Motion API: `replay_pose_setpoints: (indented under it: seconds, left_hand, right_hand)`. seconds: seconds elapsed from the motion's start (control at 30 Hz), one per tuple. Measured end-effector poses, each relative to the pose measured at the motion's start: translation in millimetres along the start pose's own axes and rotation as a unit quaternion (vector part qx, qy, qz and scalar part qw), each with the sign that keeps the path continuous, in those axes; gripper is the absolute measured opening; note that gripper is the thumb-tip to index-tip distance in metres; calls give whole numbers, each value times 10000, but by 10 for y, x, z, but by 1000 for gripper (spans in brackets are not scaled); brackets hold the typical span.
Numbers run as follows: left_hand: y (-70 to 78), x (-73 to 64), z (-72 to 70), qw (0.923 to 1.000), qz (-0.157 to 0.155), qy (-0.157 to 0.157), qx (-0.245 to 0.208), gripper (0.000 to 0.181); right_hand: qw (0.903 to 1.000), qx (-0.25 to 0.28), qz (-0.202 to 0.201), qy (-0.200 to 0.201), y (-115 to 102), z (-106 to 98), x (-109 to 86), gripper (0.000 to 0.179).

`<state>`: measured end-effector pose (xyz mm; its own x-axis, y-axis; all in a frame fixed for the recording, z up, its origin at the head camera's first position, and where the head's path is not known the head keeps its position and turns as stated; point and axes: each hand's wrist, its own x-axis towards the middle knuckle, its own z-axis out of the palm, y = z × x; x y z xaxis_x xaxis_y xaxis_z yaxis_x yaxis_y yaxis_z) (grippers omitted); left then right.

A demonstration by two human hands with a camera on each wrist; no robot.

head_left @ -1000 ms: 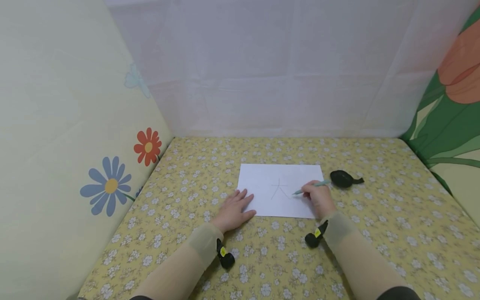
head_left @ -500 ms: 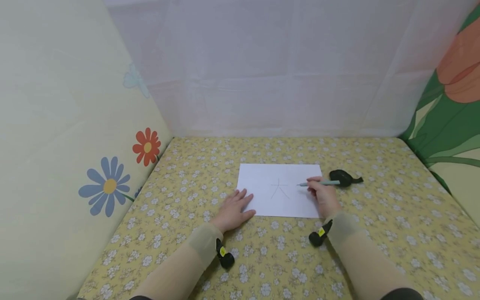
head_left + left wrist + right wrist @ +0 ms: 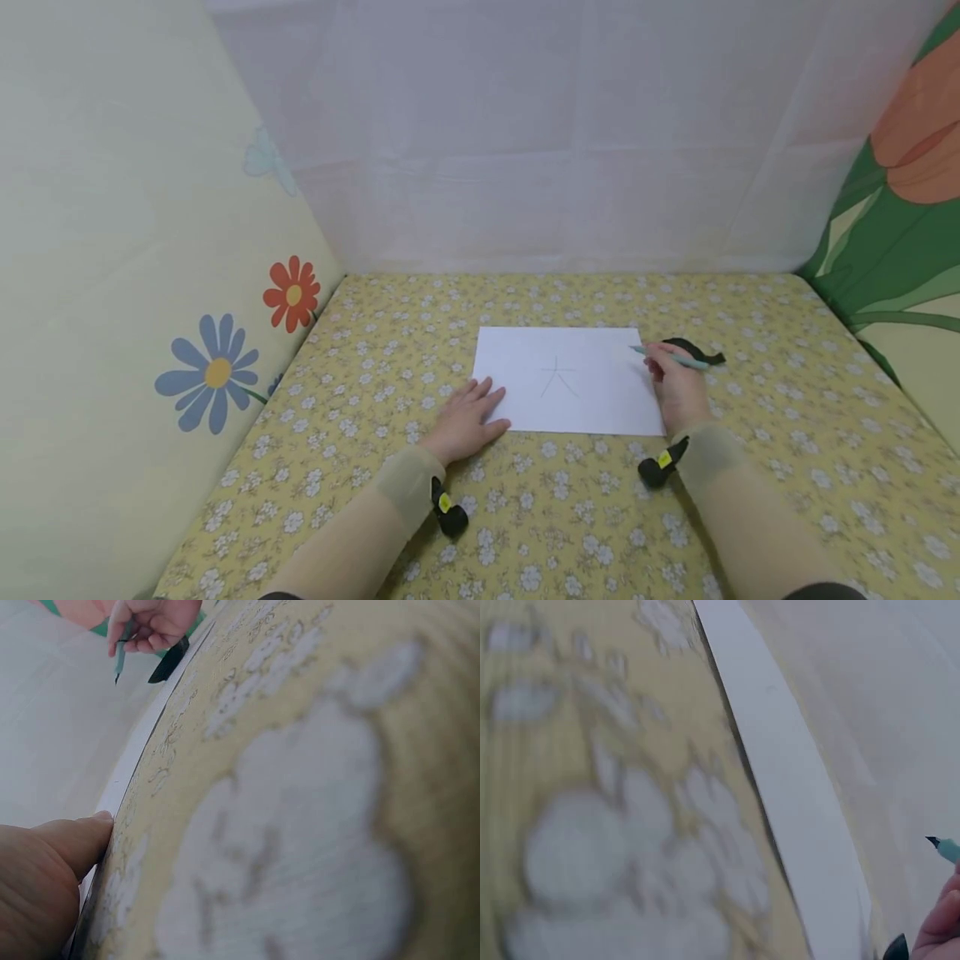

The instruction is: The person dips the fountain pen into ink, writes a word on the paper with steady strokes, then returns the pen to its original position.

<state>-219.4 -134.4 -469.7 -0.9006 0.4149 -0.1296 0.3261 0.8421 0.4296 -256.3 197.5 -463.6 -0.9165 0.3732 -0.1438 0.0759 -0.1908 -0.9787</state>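
Observation:
A white sheet of paper [image 3: 600,400] lies on the table, bearing thin lines that form a 大-shaped character [image 3: 558,379]. My left hand [image 3: 467,421] rests with spread fingers on the sheet's left edge; its thumb [image 3: 86,836] shows at the paper's edge in the left wrist view. My right hand [image 3: 678,392] pinches a pale teal pen [image 3: 686,360] near the paper's right edge. Both wrist views show the pen's dark tip raised off the paper. Part of a rounded black object with a narrow tail [image 3: 693,348] is hidden behind the right hand and pen.
A yellow floral cloth [image 3: 375,367] covers the table. A white sheet [image 3: 525,142] hangs behind it, and printed flower panels stand at the left [image 3: 217,372] and right [image 3: 907,250]. Each wrist wears a small black camera, on the left [image 3: 450,512] and the right [image 3: 660,467].
My right hand has lifted the pen from the drawn lines and moved right to the paper's edge, partly covering the black object. The left hand has stayed in place.

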Motion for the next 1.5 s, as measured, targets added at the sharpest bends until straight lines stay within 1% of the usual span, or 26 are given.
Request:
replay_pose_setpoints:
  seconds: [0.1, 0.23, 0.3, 0.37, 0.43, 0.53, 0.6, 0.73, 0.83, 0.93, 1.0, 1.1, 1.27, 1.37, 1.47, 1.5]
  left_hand:
    - [-6, 1, 0, 10000, 38, -5, -24, 63]
    - [-17, 4, 5, 10000, 46, -1, -11, 63]
    - [-20, 6, 7, 10000, 45, 8, -6, 63]
    - [-26, 9, 9, 10000, 45, 0, -5, 63]
    - [-31, 10, 12, 10000, 42, -13, -14, 64]
    - [-33, 10, 12, 10000, 24, -35, -65, 64]
    - [-31, 8, 11, 10000, 26, -24, -88, 64]
    - [-25, 8, 7, 10000, 24, -9, -61, 64]
    - [-20, 6, 4, 10000, 28, -7, -45, 64]
    - [-16, 2, 2, 10000, 40, 15, -50, 63]
    - [-15, 0, 2, 10000, 31, 11, -24, 63]
    - [-15, 2, 2, 10000, 20, 14, -18, 63]
    - [-10, 2, -3, 10000, -4, 15, -50, 63]
    - [-5, 2, -4, 10000, -19, 9, -39, 63]
    - [-5, 5, 1, 10000, -19, 15, -38, 63]
    - [-7, 7, 4, 10000, -15, 18, -27, 63]
  right_hand:
    - [9979, 624, -137, 94, -3, -90, 20, 38]
    - [9923, 1172, -256, 317, -24, -210, 58, 37]
    - [9904, 1244, -320, 508, -44, -269, 76, 30]
    - [9851, 1500, -395, 747, -69, -323, 90, 22]
    - [9817, 1523, -533, 1007, -91, -370, 99, 15]
    - [9756, 1667, -607, 1291, -113, -428, 105, 11]
    - [9739, 1623, -623, 1462, -119, -462, 107, 9]
    - [9643, 1940, -554, 1713, -127, -519, 123, 6]
    - [9578, 2198, -441, 1800, -138, -550, 140, 8]
    - [9546, 2344, -298, 1816, -147, -573, 154, 15]
    - [9543, 2382, -235, 1790, -146, -583, 162, 18]
    - [9574, 2255, -217, 1790, -133, -585, 170, 20]
    - [9592, 2022, -187, 1967, -85, -571, 148, 24]
    - [9589, 1914, -190, 2086, -53, -573, 122, 22]
    - [9560, 1907, -239, 2215, -28, -579, 105, 15]
    - [9540, 1978, -254, 2239, -19, -581, 100, 13]
